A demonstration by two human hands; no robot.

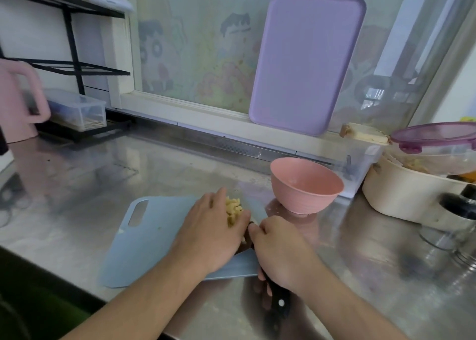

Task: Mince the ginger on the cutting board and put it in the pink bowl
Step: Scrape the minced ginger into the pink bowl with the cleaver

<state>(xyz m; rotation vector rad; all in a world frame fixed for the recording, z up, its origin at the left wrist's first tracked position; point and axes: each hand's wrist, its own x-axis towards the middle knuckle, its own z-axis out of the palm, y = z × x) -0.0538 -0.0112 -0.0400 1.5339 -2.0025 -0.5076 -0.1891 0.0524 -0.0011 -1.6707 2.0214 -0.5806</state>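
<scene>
Two hands on board | left hand (pixel 211 234) cups ginger (pixel 234 209) | right hand (pixel 280 252) grips knife (pixel 279 301)

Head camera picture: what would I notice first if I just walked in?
Probably the two hands in the middle: the left hand gathers a pile of chopped ginger on the blue cutting board, while the right hand grips a black-handled knife. Just right of the board stands the empty pink bowl, and a purple cutting board leans against the window behind.

— The bench (pixel 334 249)?
— Brushed metal, glossy, mirroring things.
— The cutting board (pixel 154 236)?
— Thin matt blue plastic, smooth.
— The pink bowl (pixel 306 187)?
— Matt plastic, finely ridged outside.
</scene>
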